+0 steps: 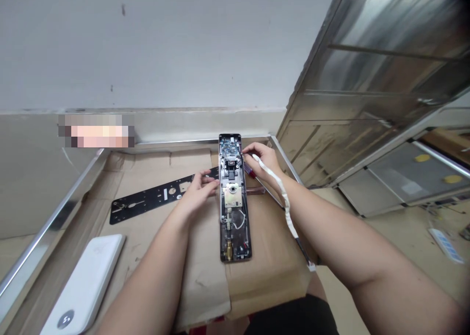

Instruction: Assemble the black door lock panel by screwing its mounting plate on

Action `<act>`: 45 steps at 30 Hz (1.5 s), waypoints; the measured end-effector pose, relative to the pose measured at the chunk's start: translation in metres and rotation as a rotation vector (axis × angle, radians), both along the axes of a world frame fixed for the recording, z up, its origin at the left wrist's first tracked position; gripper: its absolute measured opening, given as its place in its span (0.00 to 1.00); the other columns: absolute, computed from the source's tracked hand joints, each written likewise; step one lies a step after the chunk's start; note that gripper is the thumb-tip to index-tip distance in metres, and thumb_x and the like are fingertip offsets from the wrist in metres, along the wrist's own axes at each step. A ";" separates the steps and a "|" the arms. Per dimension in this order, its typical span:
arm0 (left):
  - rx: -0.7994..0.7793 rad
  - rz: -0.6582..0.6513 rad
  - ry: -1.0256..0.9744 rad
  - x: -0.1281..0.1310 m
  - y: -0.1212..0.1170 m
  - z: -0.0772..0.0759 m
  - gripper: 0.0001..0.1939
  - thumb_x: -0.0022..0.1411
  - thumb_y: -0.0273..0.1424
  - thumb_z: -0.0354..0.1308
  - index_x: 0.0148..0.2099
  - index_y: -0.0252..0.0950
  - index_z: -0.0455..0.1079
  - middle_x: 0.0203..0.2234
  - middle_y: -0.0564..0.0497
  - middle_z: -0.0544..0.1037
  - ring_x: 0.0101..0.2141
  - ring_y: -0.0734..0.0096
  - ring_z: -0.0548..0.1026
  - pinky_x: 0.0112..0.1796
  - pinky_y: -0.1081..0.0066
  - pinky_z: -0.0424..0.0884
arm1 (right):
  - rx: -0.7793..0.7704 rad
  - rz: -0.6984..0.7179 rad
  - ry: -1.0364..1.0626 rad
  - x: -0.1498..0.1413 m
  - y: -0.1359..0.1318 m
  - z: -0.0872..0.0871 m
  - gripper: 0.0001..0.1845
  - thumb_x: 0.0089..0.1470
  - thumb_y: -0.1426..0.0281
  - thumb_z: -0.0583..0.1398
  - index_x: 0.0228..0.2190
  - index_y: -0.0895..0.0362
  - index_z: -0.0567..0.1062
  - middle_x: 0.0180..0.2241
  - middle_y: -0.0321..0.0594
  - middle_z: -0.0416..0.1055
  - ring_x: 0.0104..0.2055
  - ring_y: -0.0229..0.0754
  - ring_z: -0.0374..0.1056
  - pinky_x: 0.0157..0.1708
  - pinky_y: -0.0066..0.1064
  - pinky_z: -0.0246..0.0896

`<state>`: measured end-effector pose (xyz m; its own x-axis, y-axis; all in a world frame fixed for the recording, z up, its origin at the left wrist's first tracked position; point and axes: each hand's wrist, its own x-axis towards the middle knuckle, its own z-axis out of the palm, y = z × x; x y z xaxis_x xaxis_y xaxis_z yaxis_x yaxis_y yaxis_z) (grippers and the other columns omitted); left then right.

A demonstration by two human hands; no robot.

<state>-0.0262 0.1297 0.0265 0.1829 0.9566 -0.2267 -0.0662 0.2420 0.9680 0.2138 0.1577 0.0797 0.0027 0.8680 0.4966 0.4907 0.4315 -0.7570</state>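
Item: long black housing [232, 227], open face up, 1 piece. Placed mid-scene on the cardboard [198, 296], long edges running near to far; far end close to the table's far metal rim [172, 144], near end well short of the cardboard's near edge. Contents visible: circuit board [230, 150] at the far end, brass-coloured fitting [229, 250] at the near end.

Hands: 2. Left hand [198, 190], fingers loosely extended, tips against the housing's left edge. Right hand [262, 157], thumb and forefinger drawn narrow at the right edge beside the circuit board; whether they grip the cable's end, cannot tell.

Cable [283, 194], white-wrapped, 1 piece: runs from the right fingers along the forearm to a white plug [311, 266] at the near right.

Black plate [143, 203], perforated, 1 piece: slants left of the housing, its right end reaching the housing's left edge.

Screwdriver [249, 171], 1 piece: right of the housing, partly behind the right hand; tight quarters there against the right rim.

White slab-shaped device [91, 276], 1 piece: near left, with a stretch of cardboard between it and the plate.
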 end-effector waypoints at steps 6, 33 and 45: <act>-0.036 -0.022 -0.102 0.029 -0.014 0.000 0.28 0.60 0.42 0.65 0.58 0.38 0.62 0.44 0.45 0.78 0.44 0.60 0.79 0.46 0.60 0.74 | -0.100 0.047 0.009 0.001 0.003 -0.004 0.07 0.50 0.69 0.63 0.32 0.58 0.79 0.29 0.38 0.78 0.27 0.38 0.68 0.30 0.29 0.62; 0.088 -0.140 -0.127 0.048 -0.036 -0.009 0.41 0.50 0.33 0.74 0.60 0.37 0.55 0.51 0.42 0.76 0.50 0.58 0.76 0.54 0.58 0.69 | 0.043 0.094 -0.310 0.009 0.012 -0.008 0.04 0.48 0.74 0.60 0.30 0.56 0.73 0.33 0.39 0.74 0.35 0.43 0.69 0.36 0.31 0.61; 0.164 -0.106 -0.006 0.051 -0.036 -0.016 0.45 0.43 0.34 0.77 0.59 0.35 0.57 0.49 0.41 0.76 0.47 0.58 0.77 0.52 0.58 0.70 | 0.074 0.059 -0.522 0.001 0.008 -0.002 0.04 0.49 0.75 0.60 0.28 0.54 0.72 0.32 0.40 0.73 0.37 0.46 0.66 0.38 0.33 0.57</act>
